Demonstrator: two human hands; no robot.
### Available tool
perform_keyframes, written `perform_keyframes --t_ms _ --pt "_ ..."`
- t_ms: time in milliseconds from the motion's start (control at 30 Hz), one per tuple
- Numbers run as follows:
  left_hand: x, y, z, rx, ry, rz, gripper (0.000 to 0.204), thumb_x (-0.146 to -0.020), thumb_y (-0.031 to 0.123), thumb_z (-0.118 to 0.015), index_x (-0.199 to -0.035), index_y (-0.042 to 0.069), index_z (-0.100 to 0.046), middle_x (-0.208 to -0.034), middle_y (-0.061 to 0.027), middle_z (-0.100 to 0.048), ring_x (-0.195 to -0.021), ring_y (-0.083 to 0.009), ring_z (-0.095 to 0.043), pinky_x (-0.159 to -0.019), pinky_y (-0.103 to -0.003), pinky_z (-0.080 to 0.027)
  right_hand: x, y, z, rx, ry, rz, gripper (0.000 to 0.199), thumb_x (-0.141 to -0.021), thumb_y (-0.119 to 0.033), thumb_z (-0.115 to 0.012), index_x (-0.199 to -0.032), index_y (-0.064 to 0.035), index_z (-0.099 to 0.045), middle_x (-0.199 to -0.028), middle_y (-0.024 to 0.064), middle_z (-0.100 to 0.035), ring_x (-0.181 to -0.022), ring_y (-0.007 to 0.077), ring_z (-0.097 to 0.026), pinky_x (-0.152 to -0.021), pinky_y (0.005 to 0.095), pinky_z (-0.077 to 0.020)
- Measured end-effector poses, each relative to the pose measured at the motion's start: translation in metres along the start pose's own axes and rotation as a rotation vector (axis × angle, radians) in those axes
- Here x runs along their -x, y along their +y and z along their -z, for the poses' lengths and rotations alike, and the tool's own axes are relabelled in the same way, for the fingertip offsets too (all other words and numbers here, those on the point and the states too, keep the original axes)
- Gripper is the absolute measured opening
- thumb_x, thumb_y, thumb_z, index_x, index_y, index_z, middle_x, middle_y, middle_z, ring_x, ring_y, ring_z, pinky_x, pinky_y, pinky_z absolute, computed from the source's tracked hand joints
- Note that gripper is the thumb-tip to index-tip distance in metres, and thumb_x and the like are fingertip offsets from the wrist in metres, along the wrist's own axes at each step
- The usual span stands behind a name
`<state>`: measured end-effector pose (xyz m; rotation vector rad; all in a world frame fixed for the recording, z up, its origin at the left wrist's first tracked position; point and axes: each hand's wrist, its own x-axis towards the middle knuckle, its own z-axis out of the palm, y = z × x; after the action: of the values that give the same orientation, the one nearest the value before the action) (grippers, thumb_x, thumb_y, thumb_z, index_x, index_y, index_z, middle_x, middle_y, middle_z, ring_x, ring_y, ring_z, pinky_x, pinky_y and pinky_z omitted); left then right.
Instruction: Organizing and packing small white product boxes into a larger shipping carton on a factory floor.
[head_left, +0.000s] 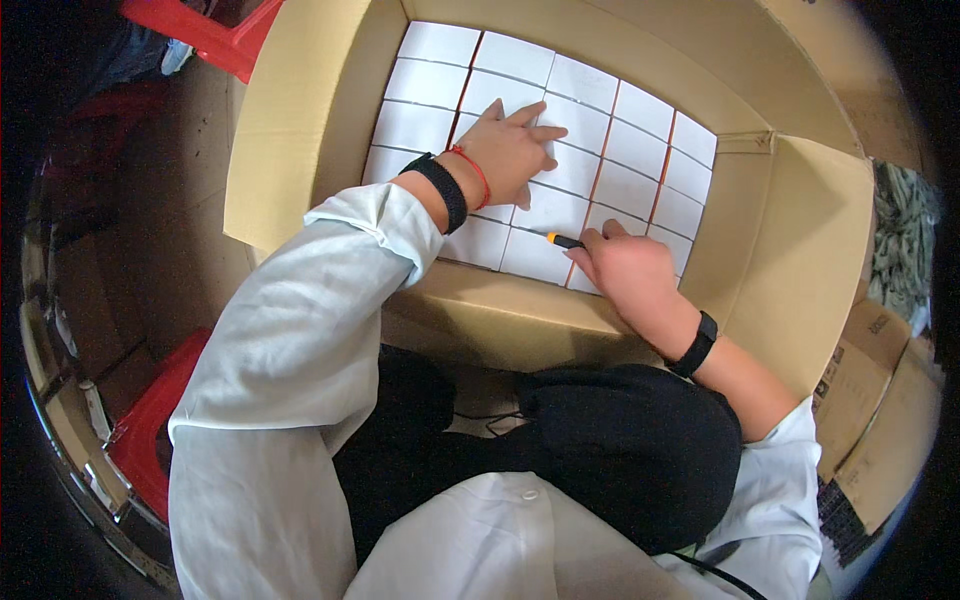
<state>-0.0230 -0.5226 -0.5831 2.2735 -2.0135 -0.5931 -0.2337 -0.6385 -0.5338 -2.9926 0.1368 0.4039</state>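
In front of me a large open cardboard carton [300, 130] holds several white boxes [440, 80], packed tightly in rows with thin dark and orange-red lines between them. My left hand [508, 150] lies spread on the tops of the middle boxes, fingers apart, holding nothing. Nearer the carton's front wall, my right hand [630, 265] is closed round a slim black tool with a yellow-orange end [565, 241]. That coloured end points left over the front rows; its exact kind is hidden by my fingers.
The carton's flaps stand folded outward, with one flap [800, 250] at the right. Red plastic stools [165, 430] are at the left. Flattened brown cardboard [870, 400] and a green patterned cloth [900, 240] lie at the right. Another person's shoe [176, 56] shows at the upper left.
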Motion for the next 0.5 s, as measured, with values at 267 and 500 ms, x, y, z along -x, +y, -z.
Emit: perform_keyframes --t_ms 267,500 --pt "0.005 -0.002 0.0 -0.056 -0.001 -0.018 0.061 -0.068 0.04 -0.084 -0.125 0.023 -0.069 -0.154 0.0016 -0.042 -0.146 -0.0298 -0.03 -0.112 -0.061 -0.035 0.005 0.003 0.02 0.115 -0.145 -0.038 0.028 -0.09 -0.037 -0.065 -0.085 -0.0092 -0.065 -0.08 0.0113 -0.063 -0.063 0.0313 -0.065 -0.055 0.0427 -0.0518" --pt "0.007 0.021 0.007 -0.032 -0.05 -0.006 0.078 -0.056 0.05 -0.089 -0.122 0.013 -0.068 -0.155 -0.0066 -0.04 -0.147 -0.0366 -0.026 -0.108 -0.07 -0.029 0.022 0.001 0.019 -0.169 -0.318 0.072 0.033 -0.096 -0.04 -0.057 -0.09 -0.0089 -0.066 -0.081 0.0138 -0.063 -0.073 0.0376 -0.064 -0.066 0.0474 -0.0536"
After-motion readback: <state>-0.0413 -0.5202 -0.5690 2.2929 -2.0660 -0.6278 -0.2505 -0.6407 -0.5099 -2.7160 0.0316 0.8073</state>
